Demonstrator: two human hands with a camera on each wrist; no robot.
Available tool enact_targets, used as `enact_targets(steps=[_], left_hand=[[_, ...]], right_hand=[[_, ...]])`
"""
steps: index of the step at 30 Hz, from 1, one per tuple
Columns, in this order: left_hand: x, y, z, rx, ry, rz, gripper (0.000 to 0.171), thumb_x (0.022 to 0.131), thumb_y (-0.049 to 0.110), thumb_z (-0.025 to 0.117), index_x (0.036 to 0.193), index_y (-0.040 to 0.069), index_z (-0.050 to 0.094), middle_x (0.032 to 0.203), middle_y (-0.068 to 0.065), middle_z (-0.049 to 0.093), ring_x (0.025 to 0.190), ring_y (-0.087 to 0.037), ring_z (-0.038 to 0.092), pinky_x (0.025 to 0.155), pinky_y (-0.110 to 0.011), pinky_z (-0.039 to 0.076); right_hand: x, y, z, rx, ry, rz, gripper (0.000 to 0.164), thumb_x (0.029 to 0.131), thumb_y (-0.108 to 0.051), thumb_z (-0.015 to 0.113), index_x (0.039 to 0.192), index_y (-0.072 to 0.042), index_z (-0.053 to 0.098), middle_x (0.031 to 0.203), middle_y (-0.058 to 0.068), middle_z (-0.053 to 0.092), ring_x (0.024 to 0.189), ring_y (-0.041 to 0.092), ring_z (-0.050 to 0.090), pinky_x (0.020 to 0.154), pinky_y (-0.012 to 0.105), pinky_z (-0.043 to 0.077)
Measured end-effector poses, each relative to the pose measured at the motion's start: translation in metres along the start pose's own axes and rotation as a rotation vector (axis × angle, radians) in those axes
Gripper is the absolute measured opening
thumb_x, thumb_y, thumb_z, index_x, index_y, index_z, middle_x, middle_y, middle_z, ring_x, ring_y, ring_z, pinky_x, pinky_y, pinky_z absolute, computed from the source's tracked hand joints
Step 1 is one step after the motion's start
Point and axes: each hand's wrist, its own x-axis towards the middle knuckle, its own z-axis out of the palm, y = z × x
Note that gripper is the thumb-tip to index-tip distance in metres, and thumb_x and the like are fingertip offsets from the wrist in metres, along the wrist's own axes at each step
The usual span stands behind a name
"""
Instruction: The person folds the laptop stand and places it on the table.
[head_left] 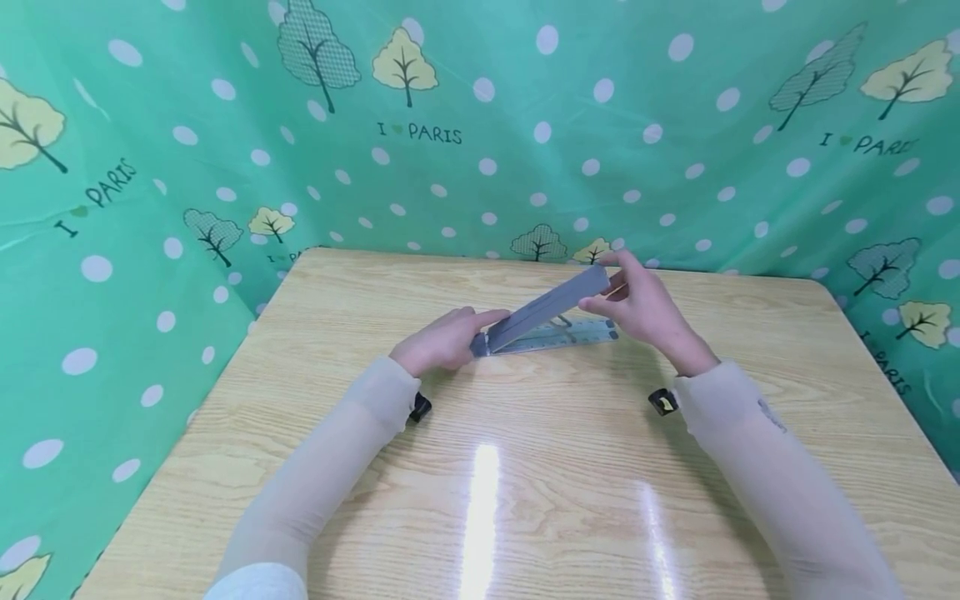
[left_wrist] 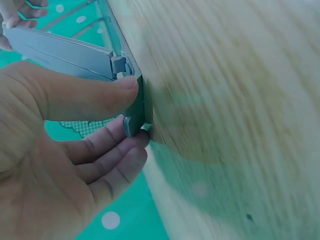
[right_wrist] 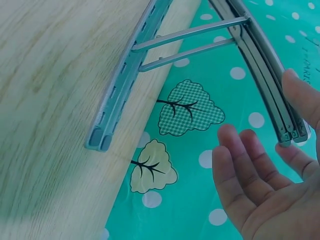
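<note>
A grey folding laptop stand (head_left: 553, 305) rests on the wooden table, its upper arm tilted up from the base bar. My left hand (head_left: 442, 340) holds the hinged end at the left. In the left wrist view, the thumb lies against the hinge block (left_wrist: 120, 65) and the fingertips touch the stand's end. My right hand (head_left: 647, 307) pinches the raised end of the upper arm (right_wrist: 265, 85) between thumb and forefinger; its other fingers stand apart from the arm. Two thin struts (right_wrist: 192, 32) link the upper arm to the base bar (right_wrist: 120, 87).
The wooden table (head_left: 555, 483) spreads beneath both arms. Behind it and along the sides hangs a green cloth (head_left: 450, 192) with white dots and printed trees. Small black devices (head_left: 663, 402) sit at both wrists.
</note>
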Motion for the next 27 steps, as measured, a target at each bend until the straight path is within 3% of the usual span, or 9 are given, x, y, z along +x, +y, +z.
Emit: enact_targets(steps=[10,15,18,21,27], left_hand=[[0.006,-0.004,-0.002,0.038,-0.006,0.017,0.092,0.079,-0.004,0.066,0.148,0.043,0.027,0.108,-0.004,0.052,0.086,-0.018,0.049,0.063,-0.029,0.047],[0.007,-0.010,0.001,0.001,0.004,0.035,0.092,0.078,0.000,0.068,0.150,0.038,0.025,0.111,-0.005,0.050,0.091,-0.017,0.048,0.072,-0.030,0.048],[0.005,-0.014,0.003,-0.005,0.027,0.010,0.087,0.079,0.010,0.073,0.151,0.030,0.028,0.111,-0.005,0.049,0.093,-0.017,0.048,0.076,-0.031,0.047],[0.002,-0.016,0.004,0.008,0.070,-0.048,0.076,0.078,0.023,0.077,0.145,0.019,0.041,0.111,-0.005,0.050,0.096,-0.019,0.047,0.080,-0.033,0.047],[-0.003,-0.017,0.003,0.044,0.127,-0.130,0.059,0.078,0.033,0.078,0.128,0.010,0.057,0.110,-0.007,0.052,0.102,-0.024,0.047,0.086,-0.038,0.046]], right_hand=[[-0.012,-0.005,0.001,-0.010,0.022,0.030,0.076,0.080,-0.046,0.073,0.137,-0.012,0.036,0.102,0.011,0.059,0.089,0.026,0.058,0.068,0.039,0.051],[-0.010,-0.004,-0.002,0.008,-0.013,0.015,0.077,0.081,-0.047,0.072,0.139,-0.012,0.035,0.108,0.012,0.056,0.095,0.026,0.058,0.077,0.042,0.051],[-0.006,0.002,-0.007,0.039,-0.073,-0.014,0.080,0.081,-0.049,0.071,0.143,-0.013,0.034,0.113,0.011,0.055,0.098,0.026,0.057,0.085,0.043,0.048],[-0.002,0.010,-0.015,0.060,-0.126,-0.053,0.079,0.083,-0.047,0.070,0.145,-0.015,0.035,0.114,0.010,0.055,0.098,0.025,0.058,0.088,0.043,0.047],[0.004,0.019,-0.026,0.078,-0.172,-0.136,0.064,0.089,-0.035,0.067,0.143,-0.010,0.041,0.112,0.009,0.058,0.098,0.025,0.061,0.088,0.043,0.048]])
